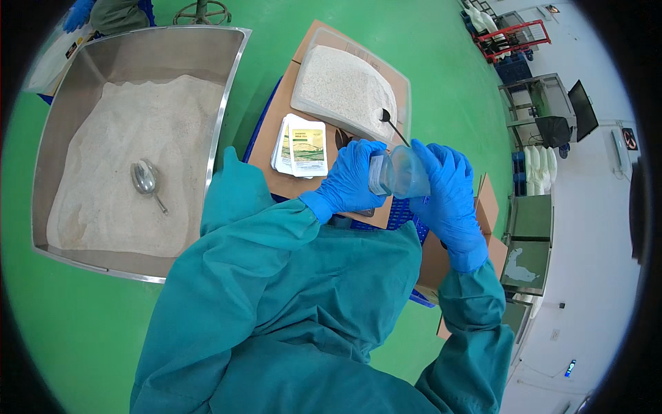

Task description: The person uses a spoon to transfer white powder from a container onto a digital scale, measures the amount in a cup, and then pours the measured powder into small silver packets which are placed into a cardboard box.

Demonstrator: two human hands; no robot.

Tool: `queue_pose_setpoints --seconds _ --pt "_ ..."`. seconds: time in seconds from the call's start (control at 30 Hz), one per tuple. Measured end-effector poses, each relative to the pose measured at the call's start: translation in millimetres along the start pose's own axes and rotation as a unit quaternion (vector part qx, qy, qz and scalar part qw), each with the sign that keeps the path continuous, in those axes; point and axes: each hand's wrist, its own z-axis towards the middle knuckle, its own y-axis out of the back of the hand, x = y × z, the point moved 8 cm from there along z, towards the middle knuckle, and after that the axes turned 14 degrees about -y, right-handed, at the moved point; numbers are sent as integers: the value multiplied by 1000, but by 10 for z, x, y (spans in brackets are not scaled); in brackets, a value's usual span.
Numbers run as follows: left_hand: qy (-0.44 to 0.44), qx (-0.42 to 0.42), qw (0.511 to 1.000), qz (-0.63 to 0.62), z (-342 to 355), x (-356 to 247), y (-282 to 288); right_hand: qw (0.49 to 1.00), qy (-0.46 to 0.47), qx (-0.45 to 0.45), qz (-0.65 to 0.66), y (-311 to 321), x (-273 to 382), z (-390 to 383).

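Note:
My left hand point(352, 178), in a blue glove, is closed around a small clear jar point(378, 174) tipped on its side. My right hand point(448, 196), gloved alike, grips a translucent funnel-shaped cup point(408, 172) against the jar's mouth. Whether anything is inside either one is hard to make out. Just beyond the hands stands a clear plastic tub point(348, 79) of whitish granular powder, with a black spoon point(392, 123) stuck in it. Left of my left hand lies a stack of printed yellow-and-white packets or cards point(303, 148) on cardboard.
A large metal bin point(233, 83) of beige powder sits at my left, a metal scoop point(145, 178) lying in it. The cardboard point(276, 131) rests on a blue crate point(401, 215). An open cardboard box point(488, 207) is at the right. Another person's gloved hand point(78, 15) shows top left.

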Motion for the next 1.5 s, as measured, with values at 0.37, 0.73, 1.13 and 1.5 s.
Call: queue_pose_setpoints --seconds 0.37,0.73,1.13,1.5 --pt "69 -34 997 -14 114 469 305 717 -290 -93 627 -1634 -970 -313" --pt "68 -72 995 -11 118 603 332 713 -318 -140 609 -2399 -866 -260" --pt "68 -72 995 -9 71 211 225 670 -405 -209 586 -1206 -1003 -998" --pt "133 -10 991 -15 -1101 -1314 -96 687 -321 -2 652 -513 -48 -2070"
